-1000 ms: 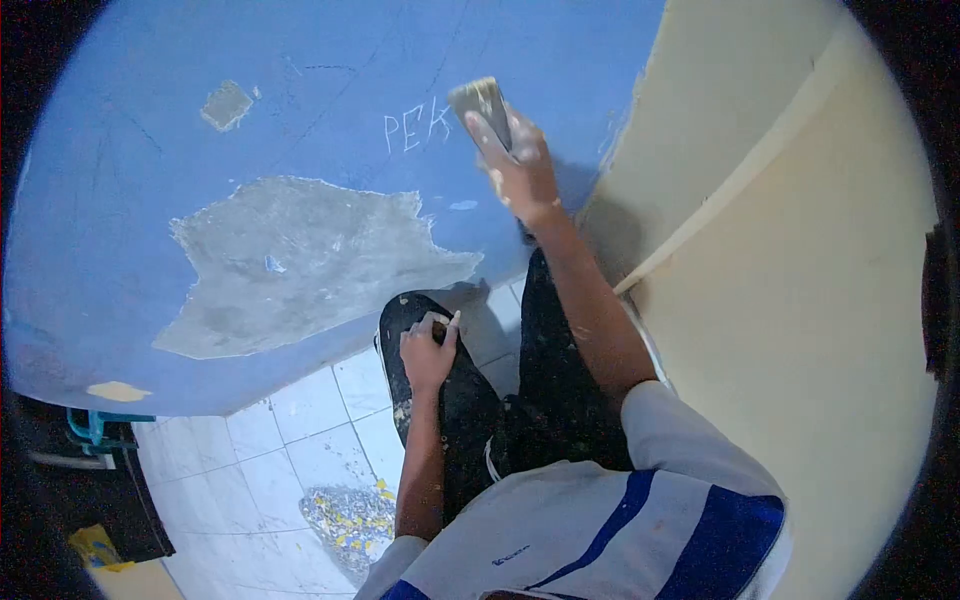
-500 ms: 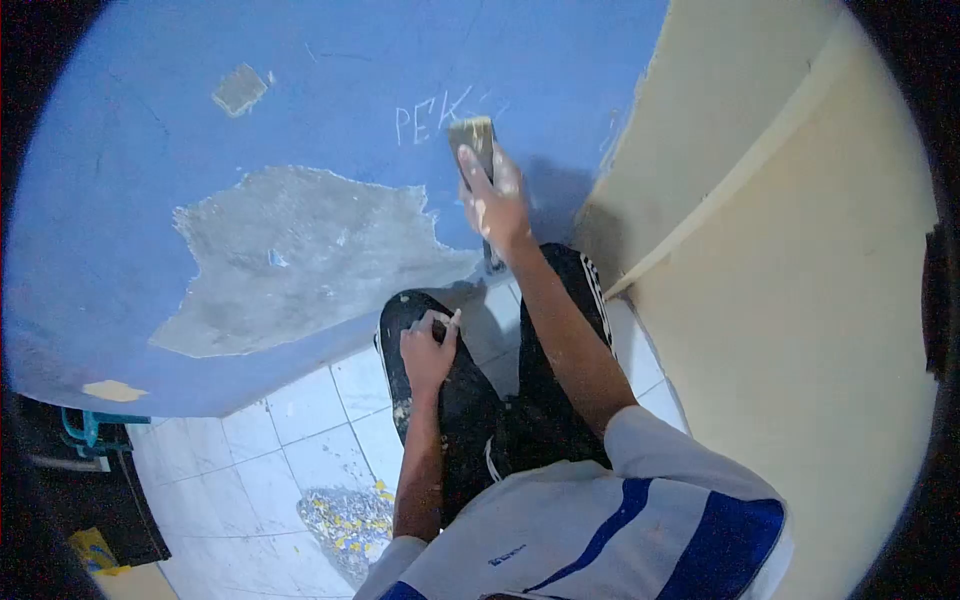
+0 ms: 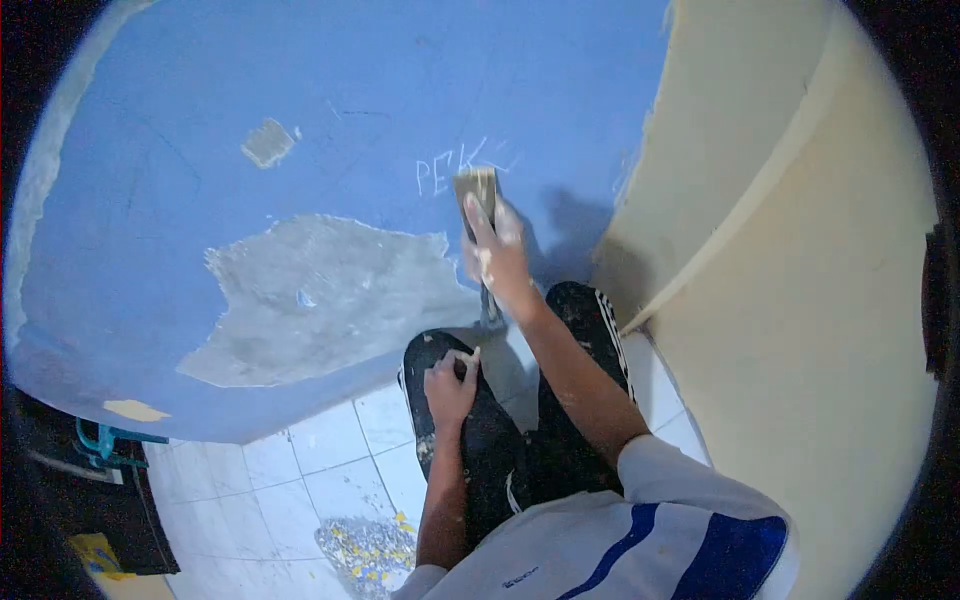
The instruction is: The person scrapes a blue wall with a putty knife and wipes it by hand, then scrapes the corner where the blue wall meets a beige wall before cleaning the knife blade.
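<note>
My right hand (image 3: 503, 265) grips a scraper (image 3: 477, 190) against the blue wall (image 3: 560, 90). Pale residue coats the tool's upper edge, and its handle sticks out below my hand. Just above that edge is chalk-like lettering (image 3: 437, 175) beginning "PEK", with fainter strokes to its right. My left hand (image 3: 452, 388) rests on my left knee, fingers loosely bent and thumb held apart, with nothing visible in it. Whitish smears mark both hands. Left of the scraper, a large grey bare patch (image 3: 340, 290) shows where the blue paint is gone.
A cream wall (image 3: 780, 330) meets the blue one on the right. White floor tiles (image 3: 340, 490) lie below, with grey and yellow flakes (image 3: 370, 550) scattered on them. At the lower left are a dark piece of furniture (image 3: 140, 520) and a teal object (image 3: 100, 440).
My view has tilted upward, so the wall, legs and hands appear lower. The scraper has slid slightly down the wall from the lettering. My left hand stays on the knee.
</note>
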### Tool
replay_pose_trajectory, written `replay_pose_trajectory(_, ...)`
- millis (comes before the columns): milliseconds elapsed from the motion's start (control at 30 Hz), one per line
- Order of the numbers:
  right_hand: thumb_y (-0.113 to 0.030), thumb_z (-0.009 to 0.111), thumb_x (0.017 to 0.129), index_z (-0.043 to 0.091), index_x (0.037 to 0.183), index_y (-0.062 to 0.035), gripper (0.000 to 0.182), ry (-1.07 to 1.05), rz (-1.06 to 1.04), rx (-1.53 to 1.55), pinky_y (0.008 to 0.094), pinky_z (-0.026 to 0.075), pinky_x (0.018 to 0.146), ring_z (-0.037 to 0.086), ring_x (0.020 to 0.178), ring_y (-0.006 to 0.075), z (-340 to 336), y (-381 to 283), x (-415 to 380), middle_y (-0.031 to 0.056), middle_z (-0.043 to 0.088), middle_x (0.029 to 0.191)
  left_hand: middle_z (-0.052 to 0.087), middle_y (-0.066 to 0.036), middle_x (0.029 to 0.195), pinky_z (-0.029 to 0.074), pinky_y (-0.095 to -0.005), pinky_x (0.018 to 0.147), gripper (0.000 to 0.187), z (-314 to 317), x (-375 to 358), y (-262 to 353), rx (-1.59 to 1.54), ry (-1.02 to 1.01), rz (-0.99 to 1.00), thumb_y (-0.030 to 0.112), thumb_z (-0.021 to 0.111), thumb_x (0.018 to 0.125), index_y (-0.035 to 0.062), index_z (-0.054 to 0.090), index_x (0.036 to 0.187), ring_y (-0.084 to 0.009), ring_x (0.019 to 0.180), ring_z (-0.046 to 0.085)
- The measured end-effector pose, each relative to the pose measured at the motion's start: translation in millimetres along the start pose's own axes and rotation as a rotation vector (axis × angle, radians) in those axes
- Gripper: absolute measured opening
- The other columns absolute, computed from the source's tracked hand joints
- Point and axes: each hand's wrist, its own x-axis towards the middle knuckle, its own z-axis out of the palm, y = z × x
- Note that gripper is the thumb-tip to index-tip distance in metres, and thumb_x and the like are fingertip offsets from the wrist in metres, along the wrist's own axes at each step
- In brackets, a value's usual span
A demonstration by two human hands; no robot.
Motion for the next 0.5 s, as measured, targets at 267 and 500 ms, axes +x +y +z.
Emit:
replay_pose_trajectory(267, -0.039, 0.055, 0.094, 0.051, 0.097, -0.0107, 0.028, 0.028, 0.217, 0.32, 0.022, 0.033, 0.037, 0.042, 0.047, 0.0044, 8, -71, 9, -0.0042, 0.043, 0.064, 0.062, -0.01, 0.067, 0.04, -0.0401, 0.063, 0.022, 8, -2, -9, 0.035, 0.097, 0.092, 0.028, 0.068, 0.082, 0.0077, 0.062, 0.075, -0.0314, 0.066, 0.059)
replay_pose_trajectory(500, -0.038, 0.056, 0.093, 0.056, 0.107, -0.0052, 0.035, 0.074, 0.178, -0.136, 0.0311, 0.047, 0.059, 0.055, 0.068, 0.0133, 17, 4, -18, 0.0069, 0.056, 0.079, 0.063, -0.009, 0.067, 0.041, -0.0393, 0.064, 0.025, 2, 0, 0, 0.039, 0.072, 0.067, 0.03, 0.069, 0.082, 0.0069, 0.062, 0.076, -0.0299, 0.066, 0.06)
